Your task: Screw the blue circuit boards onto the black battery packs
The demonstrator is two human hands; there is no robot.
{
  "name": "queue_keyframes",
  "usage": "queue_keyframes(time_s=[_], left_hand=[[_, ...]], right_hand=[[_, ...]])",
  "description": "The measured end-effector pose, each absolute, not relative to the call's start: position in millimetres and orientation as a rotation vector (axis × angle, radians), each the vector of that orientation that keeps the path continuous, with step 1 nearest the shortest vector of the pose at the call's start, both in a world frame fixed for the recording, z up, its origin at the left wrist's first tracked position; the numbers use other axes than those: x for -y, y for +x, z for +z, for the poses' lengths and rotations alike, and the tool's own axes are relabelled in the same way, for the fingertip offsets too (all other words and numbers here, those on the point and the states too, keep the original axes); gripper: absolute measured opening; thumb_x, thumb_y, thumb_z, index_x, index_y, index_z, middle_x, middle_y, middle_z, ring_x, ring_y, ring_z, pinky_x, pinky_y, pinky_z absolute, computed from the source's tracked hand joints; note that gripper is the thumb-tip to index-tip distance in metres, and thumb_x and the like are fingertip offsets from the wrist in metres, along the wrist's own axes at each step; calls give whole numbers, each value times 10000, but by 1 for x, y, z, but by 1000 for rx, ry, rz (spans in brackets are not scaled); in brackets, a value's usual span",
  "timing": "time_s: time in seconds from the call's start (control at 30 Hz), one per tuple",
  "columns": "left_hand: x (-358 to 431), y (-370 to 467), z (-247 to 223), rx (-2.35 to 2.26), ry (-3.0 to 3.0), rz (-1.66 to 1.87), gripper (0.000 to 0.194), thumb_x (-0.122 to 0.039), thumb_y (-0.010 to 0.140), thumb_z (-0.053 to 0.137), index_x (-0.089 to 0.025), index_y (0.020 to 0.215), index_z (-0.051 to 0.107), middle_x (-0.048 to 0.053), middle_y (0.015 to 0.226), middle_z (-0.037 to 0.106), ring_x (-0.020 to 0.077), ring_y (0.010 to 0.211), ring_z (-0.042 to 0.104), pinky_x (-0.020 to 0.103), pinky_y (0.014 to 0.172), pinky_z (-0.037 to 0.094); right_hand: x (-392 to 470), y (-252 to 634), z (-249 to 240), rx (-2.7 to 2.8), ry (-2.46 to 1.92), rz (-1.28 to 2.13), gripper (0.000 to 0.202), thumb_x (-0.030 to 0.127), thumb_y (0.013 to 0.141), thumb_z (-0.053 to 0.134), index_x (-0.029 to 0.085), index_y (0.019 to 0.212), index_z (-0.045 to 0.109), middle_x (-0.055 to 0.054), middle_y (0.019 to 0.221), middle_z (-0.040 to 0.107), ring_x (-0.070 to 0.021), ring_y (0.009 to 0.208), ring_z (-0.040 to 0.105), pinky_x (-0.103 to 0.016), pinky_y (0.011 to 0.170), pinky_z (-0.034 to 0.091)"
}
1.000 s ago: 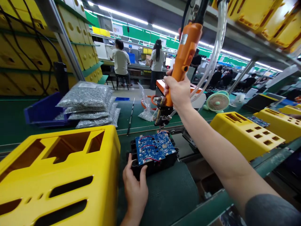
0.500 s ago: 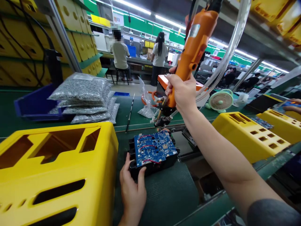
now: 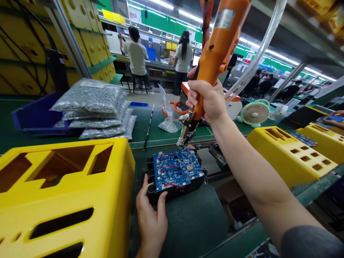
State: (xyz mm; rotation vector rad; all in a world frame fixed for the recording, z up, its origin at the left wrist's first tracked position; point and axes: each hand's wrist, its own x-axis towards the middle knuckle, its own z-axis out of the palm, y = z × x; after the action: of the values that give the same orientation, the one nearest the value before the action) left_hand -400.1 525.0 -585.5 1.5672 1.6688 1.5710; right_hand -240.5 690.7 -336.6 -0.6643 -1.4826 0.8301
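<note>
Two grips: left grip (image 3: pixel 152 216) curled around the near-left corner of the black case (image 3: pixel 177 191); right grip (image 3: pixel 208 102) wrapped around the orange driver (image 3: pixel 216 53).
Driver: its body has tipped and looms larger than half a second ago; the nose shows close by the board's far edge, contact impossible to tell.
Blue board (image 3: pixel 178 168): lying on the case, barely shifted, so it seems well steadied for the driver.
Counter (image 3: pixel 139 125): green; yellow shell (image 3: pixel 113 186) at left, stacked bags (image 3: pixel 94 95) behind it, fan (image 3: pixel 254 114) at right.
Room: one co-worker (image 3: pixel 137 53) seated, arm now raised; another (image 3: pixel 184 57) standing.
</note>
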Motion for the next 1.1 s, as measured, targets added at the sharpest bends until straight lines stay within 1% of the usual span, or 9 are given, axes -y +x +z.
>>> queue_keyframes(time_s=[0.07,0.17,0.3,0.57,0.83,0.97,1.1], left_hand=[[-525,-400,-585,-1677,1557,1563,528,-347,840,557,-237,1324,379,111,1441,382,236,1287,403,392,1070,319],[-525,-400,-585,-1682,1549,1564,538,-351,839,558,-236,1331,373,113,1436,389,236,1283,406,391,1067,325],[-524,-399,-584,-1670,1559,1566,524,-348,837,564,-232,1316,388,112,1436,389,234,1289,401,387,1069,321],[-524,-399,-584,-1681,1550,1557,551,-351,837,568,-229,1335,368,120,1439,384,233,1283,409,382,1059,332],[-525,-400,-583,-1677,1559,1565,543,-351,836,567,-227,1327,372,115,1438,387,233,1287,402,371,1050,338],[-525,-400,-583,-1665,1566,1570,530,-351,835,567,-231,1318,382,109,1436,391,233,1284,406,373,1052,334],[-525,-401,-585,-1662,1562,1569,522,-346,836,566,-234,1313,385,111,1436,391,234,1290,400,385,1067,319]], right_hand=[[-690,-240,-337,1503,-695,822,302,454,763,639,254,918,475,80,547,379,-71,425,388,-232,429,423],[-691,-240,-337,1509,-700,795,296,448,776,631,247,923,471,80,548,384,-71,428,394,-233,429,431],[-691,-242,-336,1488,-642,836,301,428,754,665,252,885,459,86,536,365,-66,409,375,-228,410,410],[-685,-249,-333,1500,-559,886,310,419,727,692,253,839,455,95,509,345,-63,388,330,-226,377,370],[-687,-247,-335,1508,-488,943,237,329,734,670,258,846,473,91,510,375,-70,398,342,-222,367,358],[-686,-247,-336,1520,-506,939,279,380,714,688,254,838,472,93,510,370,-64,394,334,-217,365,355],[-686,-246,-335,1520,-470,996,314,392,695,710,241,829,470,99,496,360,-56,387,321,-208,362,340]])
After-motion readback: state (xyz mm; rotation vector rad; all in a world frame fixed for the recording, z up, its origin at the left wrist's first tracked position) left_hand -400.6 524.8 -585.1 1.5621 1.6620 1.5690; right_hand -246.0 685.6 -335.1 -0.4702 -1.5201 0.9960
